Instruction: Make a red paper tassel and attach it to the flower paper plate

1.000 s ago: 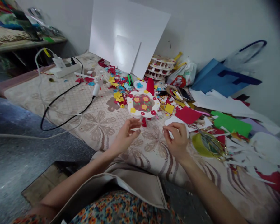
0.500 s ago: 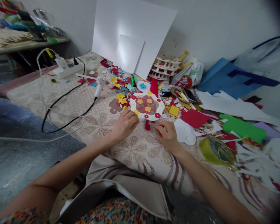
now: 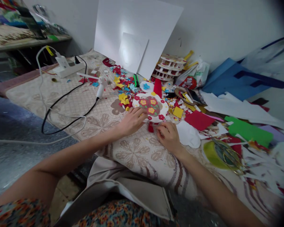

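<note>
A round, scalloped white fan (image 3: 164,108) lies on the cloth-covered table, trimmed with red, yellow and green flower and leaf cut-outs. Its red handle (image 3: 157,87) points away from me; a red tassel (image 3: 150,127) hangs at its near edge. My left hand (image 3: 133,121) reaches over the near left rim, fingers stretched out and resting on or just above it. To the right of the tassel, my right hand (image 3: 168,135) rests with curled fingers close to the thumb; whether something small sits between them is hidden.
A glue gun (image 3: 100,90) stands at left, its black cord looping toward a power strip (image 3: 68,70). Coloured scraps (image 3: 123,82) lie behind the fan. To the right are white scalloped paper (image 3: 188,134), red sheet (image 3: 198,119), green sheet (image 3: 248,130) and a yellow ribbon roll (image 3: 210,151).
My left hand has moved right and forward onto the fan's near left rim, its fingers straightening. The right hand has stayed almost in place beside the tassel. The view has shifted slightly.
</note>
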